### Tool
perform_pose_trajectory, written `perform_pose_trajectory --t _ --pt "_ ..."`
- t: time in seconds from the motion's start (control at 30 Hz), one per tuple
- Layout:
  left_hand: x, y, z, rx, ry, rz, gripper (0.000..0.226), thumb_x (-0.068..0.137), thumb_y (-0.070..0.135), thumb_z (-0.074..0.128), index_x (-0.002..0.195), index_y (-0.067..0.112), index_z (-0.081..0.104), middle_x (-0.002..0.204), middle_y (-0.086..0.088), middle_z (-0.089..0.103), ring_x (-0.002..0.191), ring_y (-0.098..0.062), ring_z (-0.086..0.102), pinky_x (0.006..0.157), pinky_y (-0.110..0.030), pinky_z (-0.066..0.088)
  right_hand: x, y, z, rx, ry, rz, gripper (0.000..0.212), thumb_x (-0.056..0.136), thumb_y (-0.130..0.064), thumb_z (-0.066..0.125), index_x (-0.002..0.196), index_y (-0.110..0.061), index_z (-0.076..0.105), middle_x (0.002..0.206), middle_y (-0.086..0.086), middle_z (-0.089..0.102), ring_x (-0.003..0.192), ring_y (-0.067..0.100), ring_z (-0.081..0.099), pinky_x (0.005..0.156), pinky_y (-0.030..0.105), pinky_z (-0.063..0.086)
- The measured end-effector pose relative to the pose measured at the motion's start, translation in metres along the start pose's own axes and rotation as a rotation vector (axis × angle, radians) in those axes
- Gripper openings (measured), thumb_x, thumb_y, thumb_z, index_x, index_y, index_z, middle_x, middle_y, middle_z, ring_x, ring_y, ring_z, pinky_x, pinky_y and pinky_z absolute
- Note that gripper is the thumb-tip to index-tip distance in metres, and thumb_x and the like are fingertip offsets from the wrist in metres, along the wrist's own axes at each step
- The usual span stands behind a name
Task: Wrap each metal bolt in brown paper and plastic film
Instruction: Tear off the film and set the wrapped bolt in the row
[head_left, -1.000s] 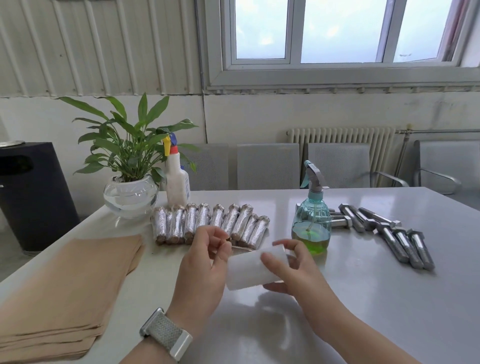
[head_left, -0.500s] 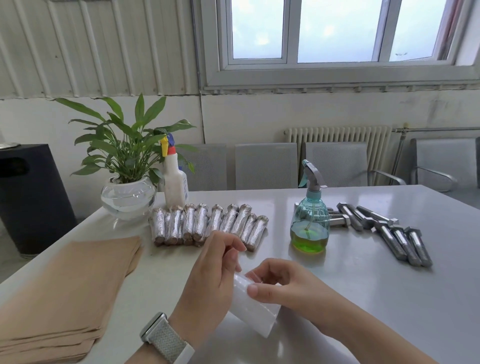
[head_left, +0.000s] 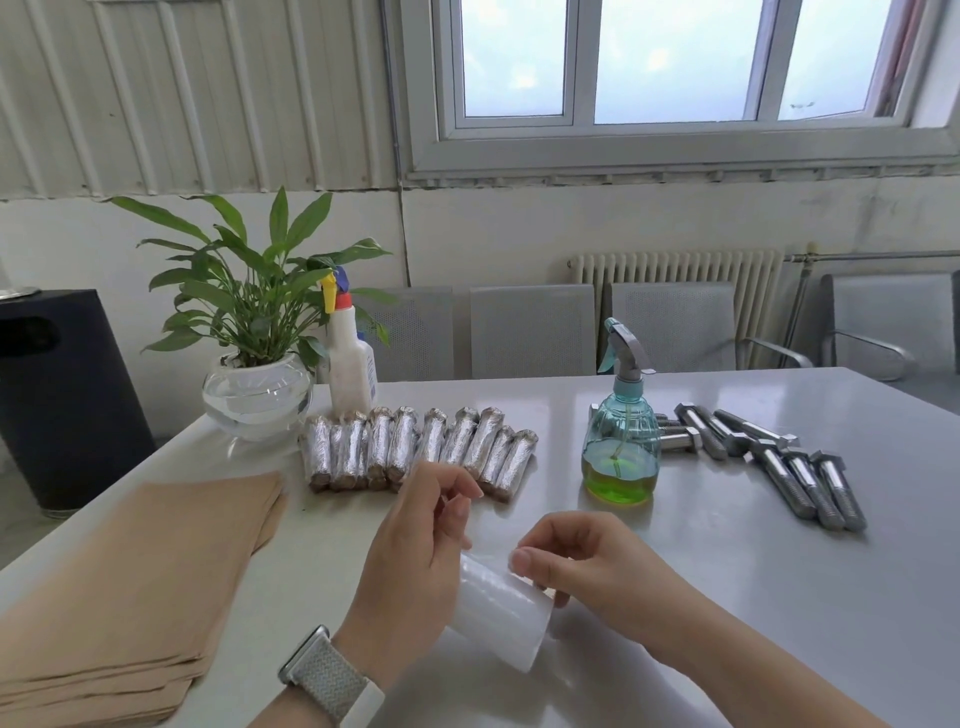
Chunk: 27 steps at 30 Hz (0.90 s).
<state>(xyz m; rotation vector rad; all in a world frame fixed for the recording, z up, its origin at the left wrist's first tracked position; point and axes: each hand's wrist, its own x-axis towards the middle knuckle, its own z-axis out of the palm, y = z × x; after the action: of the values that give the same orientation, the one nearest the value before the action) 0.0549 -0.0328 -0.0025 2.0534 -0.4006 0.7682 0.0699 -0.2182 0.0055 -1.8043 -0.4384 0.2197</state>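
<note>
A white roll of plastic film (head_left: 501, 610) is held low over the grey table (head_left: 779, 597) between both hands. My left hand (head_left: 415, 561) grips its left end, thumb and fingertips raised above it. My right hand (head_left: 582, 561) holds the right side, thumb pressed on top of the roll. Several wrapped bolts (head_left: 415, 449) lie in a row behind the hands. Several bare metal bolts (head_left: 779, 462) lie at the right. A stack of brown paper sheets (head_left: 130, 597) lies at the left edge.
A teal spray bottle with green liquid (head_left: 621, 447) stands right of centre. A white spray bottle (head_left: 350, 364) and a potted plant in a glass bowl (head_left: 257, 395) stand at the back left. Chairs (head_left: 532, 332) line the far side; a black bin (head_left: 57, 395) stands left.
The roll has come down and nearer to me, tilting so its right end points toward me. My left fingers have lifted above the roll.
</note>
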Motion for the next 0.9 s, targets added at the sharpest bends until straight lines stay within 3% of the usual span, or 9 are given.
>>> perform_pose_trajectory --t 0.13,0.27,0.47,0.7,0.9 --pt "0.0014 -0.0030 0.0024 0.016 -0.017 -0.075 0.025 0.099 0.022 0.046 0.098 0.046 0.048 0.084 0.021 0.052 0.072 -0.010 0.063 0.064 -0.007 0.042 -0.0014 -0.0002 0.0005 -0.324 0.074 -0.170 0.019 0.094 -0.024 0.062 0.077 -0.032 0.061 0.070 -0.016 0.063 0.063 0.000 0.053 0.064 0.016 0.041" --pt "0.0003 -0.0040 0.0042 0.069 -0.066 -0.089 0.020 0.099 0.028 0.042 0.100 0.048 0.047 0.093 0.023 0.053 0.069 -0.006 0.065 0.065 -0.013 0.043 -0.0016 0.0026 -0.0002 -0.503 0.075 -0.245 0.019 0.097 -0.030 0.057 0.079 -0.037 0.052 0.071 -0.021 0.058 0.067 0.003 0.050 0.060 0.016 0.037" --pt "-0.0004 -0.0050 0.0076 0.126 -0.180 -0.089 0.023 0.101 0.027 0.038 0.102 0.048 0.044 0.106 0.025 0.049 0.066 -0.002 0.065 0.072 -0.029 0.048 0.0003 0.0069 -0.0020 -0.480 -0.022 -0.226 0.017 0.099 -0.027 0.051 0.083 -0.031 0.049 0.067 -0.021 0.053 0.063 0.004 0.045 0.060 0.019 0.037" --pt "0.0008 -0.0052 0.0057 0.139 -0.193 -0.076 0.023 0.101 0.025 0.037 0.101 0.047 0.045 0.107 0.025 0.048 0.066 -0.003 0.065 0.071 -0.029 0.050 0.0014 0.0065 -0.0050 -0.381 -0.019 -0.190 0.019 0.099 -0.029 0.052 0.082 -0.037 0.055 0.055 -0.015 0.053 0.050 0.005 0.042 0.054 0.021 0.036" --pt "0.0024 -0.0044 -0.0012 0.138 -0.194 -0.029 0.022 0.101 0.024 0.038 0.101 0.042 0.050 0.105 0.022 0.049 0.069 -0.004 0.066 0.072 -0.027 0.050 0.0030 0.0085 -0.0081 -0.409 0.056 -0.233 0.011 0.095 -0.033 0.058 0.085 -0.036 0.061 0.074 -0.016 0.060 0.067 0.004 0.054 0.061 0.023 0.045"
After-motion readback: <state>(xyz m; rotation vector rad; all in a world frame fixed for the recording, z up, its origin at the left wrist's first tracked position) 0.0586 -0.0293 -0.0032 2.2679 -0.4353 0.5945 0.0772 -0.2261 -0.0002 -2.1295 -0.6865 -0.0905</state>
